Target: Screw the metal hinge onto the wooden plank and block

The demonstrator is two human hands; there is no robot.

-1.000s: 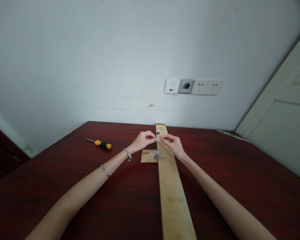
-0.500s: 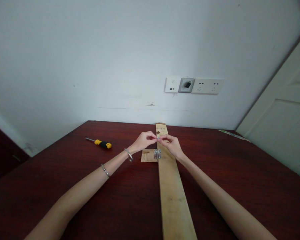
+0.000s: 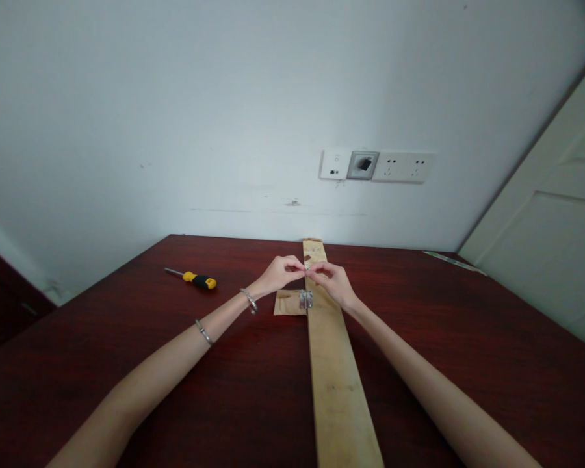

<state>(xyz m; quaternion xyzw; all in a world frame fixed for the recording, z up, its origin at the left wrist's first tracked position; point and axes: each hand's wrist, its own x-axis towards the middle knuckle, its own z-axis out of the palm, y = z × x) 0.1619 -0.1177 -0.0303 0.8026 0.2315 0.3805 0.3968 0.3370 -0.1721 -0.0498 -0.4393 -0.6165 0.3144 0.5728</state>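
A long pale wooden plank lies lengthwise down the middle of the dark red table. A small wooden block sits against its left edge, joined to it by a small metal hinge. My left hand and my right hand meet just above the hinge, over the plank's far part. Both hands are pinched together on a tiny object between their fingertips, too small to name.
A screwdriver with a yellow and black handle lies on the table at the far left. A white wall with a row of sockets stands behind the table. A white door is at the right.
Both hands stay pinched together at the same spot over the plank. The view has shifted very slightly; nothing on the table has moved.
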